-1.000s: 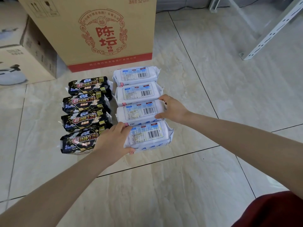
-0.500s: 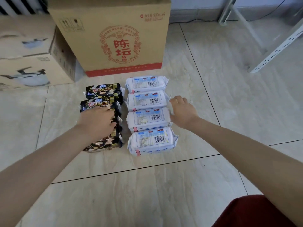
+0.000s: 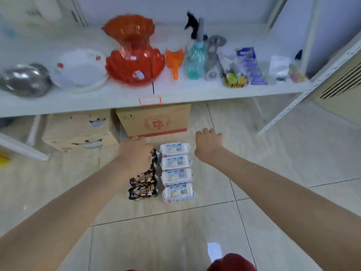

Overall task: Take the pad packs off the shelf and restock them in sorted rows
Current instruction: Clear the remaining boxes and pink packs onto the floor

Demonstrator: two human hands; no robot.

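Several white pad packs lie in one straight row on the tiled floor, barcodes up. Left of them runs a row of black pad packs; only the nearest ones show. My left hand lies over the far end of the black row, palm down, hiding those packs; no grip is visible. My right hand hovers to the right of the farthest white pack with fingers loosely curled and holding nothing.
A white shelf board crosses above, carrying a steel bowl, white bowl, red basin, orange scoop, spray bottle and small goods. Cardboard boxes stand under it. A perforated upright slants at right.
The view has tilted up, bringing the shelf in. My left hand went from the nearest white pack to the black row's far end. My right hand left the white packs and rose.
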